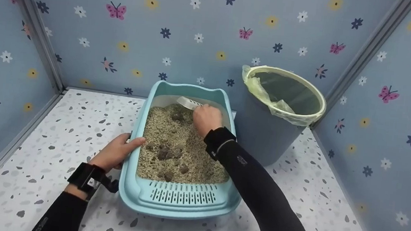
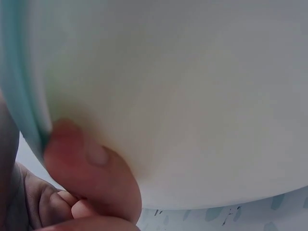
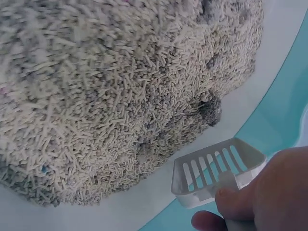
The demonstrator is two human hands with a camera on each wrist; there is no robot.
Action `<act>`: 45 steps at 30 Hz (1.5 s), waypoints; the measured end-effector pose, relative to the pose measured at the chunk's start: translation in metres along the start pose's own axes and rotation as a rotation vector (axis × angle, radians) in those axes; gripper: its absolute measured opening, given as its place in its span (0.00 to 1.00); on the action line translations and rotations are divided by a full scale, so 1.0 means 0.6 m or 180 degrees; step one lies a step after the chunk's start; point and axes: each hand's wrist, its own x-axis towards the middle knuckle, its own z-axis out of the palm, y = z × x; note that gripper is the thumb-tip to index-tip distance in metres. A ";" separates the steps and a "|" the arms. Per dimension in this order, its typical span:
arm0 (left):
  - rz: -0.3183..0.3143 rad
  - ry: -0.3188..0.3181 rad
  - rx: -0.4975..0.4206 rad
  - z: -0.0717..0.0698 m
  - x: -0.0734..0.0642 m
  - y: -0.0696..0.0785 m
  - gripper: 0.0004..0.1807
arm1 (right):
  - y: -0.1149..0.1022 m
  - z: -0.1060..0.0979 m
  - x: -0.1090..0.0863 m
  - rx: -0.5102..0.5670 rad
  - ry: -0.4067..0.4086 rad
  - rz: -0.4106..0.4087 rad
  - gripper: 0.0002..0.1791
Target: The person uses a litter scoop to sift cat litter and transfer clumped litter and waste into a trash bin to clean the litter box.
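"Looking over the litter tray (image 1: pixel 178 210), where do we find the scoop (image 1: pixel 188 103)?"

"Inside its far part, in the right hand (image 1: pixel 208 119). We see those fingers curled round the handle, with the slotted head reaching past them to the left, near the tray's far wall and the litter (image 1: pixel 168 132)."

"And how do we find the left hand (image 1: pixel 117 153)?"

"Pinching the tray's left edge: thumb over the rim, other fingers bent beneath it."

"Can we read any writing?"

"Only marks too small for us: pale lettering on the right sleeve (image 1: pixel 269 199), right of the tray, and on the left sleeve (image 1: pixel 65 211), left of its near end. The black wristband (image 1: pixel 83 175) beside the tray bears a pale label, also illegible."
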 end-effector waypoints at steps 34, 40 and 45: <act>-0.0072 0.0055 0.0073 -0.007 0.000 -0.002 0.40 | 0.001 -0.008 -0.117 0.0234 0.0235 -0.1395 0.10; -0.0083 0.0016 0.0013 -0.001 -0.002 -0.003 0.38 | 0.009 -0.028 -0.134 0.0311 0.0070 -0.1320 0.09; -0.0068 0.0027 0.0030 -0.005 -0.001 0.000 0.39 | 0.033 -0.059 -0.115 0.0478 -0.0156 -0.1052 0.11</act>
